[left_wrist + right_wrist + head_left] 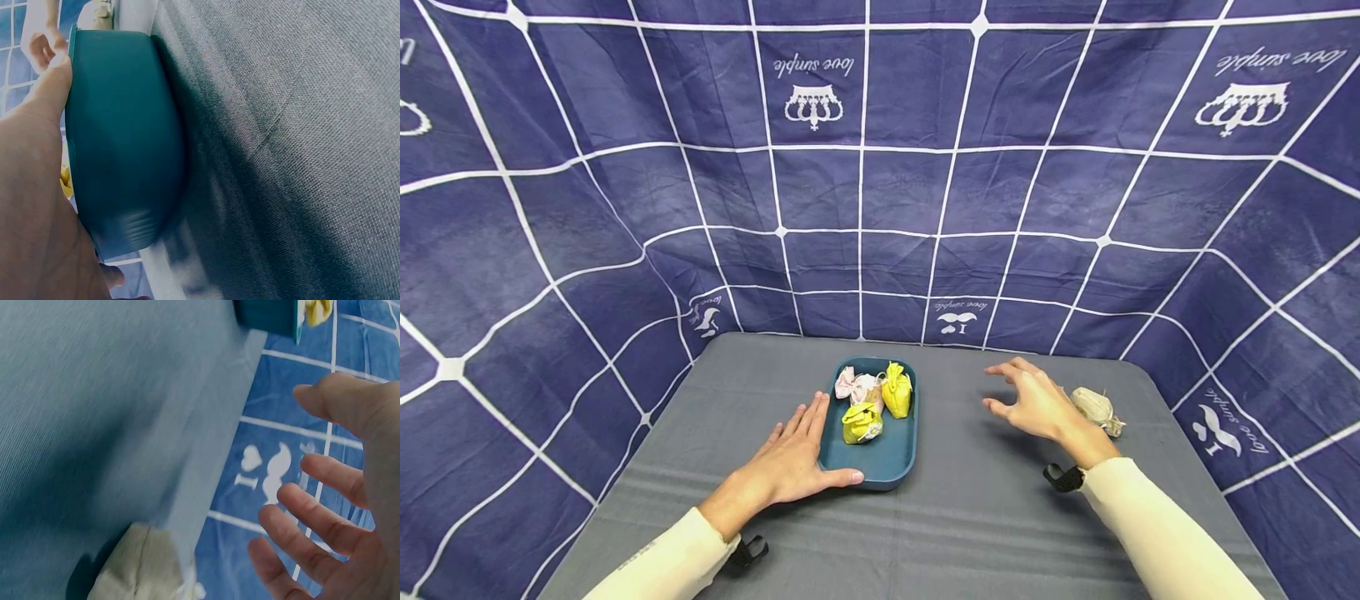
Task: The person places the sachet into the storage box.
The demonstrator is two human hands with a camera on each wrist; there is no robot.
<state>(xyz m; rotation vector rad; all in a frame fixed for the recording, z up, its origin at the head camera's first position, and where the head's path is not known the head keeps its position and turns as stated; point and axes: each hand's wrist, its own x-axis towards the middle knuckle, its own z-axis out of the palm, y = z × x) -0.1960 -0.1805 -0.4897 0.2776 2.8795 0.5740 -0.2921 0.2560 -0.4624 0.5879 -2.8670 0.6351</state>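
A teal plastic tray [880, 467] stands on the grey table with several small cloth pouches inside. Two are yellow: one yellow pouch [897, 392] at its back right, another yellow pouch [862, 423] in the middle. Pink-and-white pouches [859, 385] lie at the back left. My left hand [793, 458] rests on the tray's left and near rim, fingers spread, thumb over the near corner. To the right, my right hand [1037, 402] hovers above the table, fingers apart and holding nothing. Just right of it lies a beige pouch [1093, 406], also partly visible in the right wrist view [140, 565].
A grey cloth covers the table [955, 517]. Blue fabric with white lines [895, 192] hangs behind it and along both sides. Black straps [1063, 477] circle both wrists below the pale sleeves.
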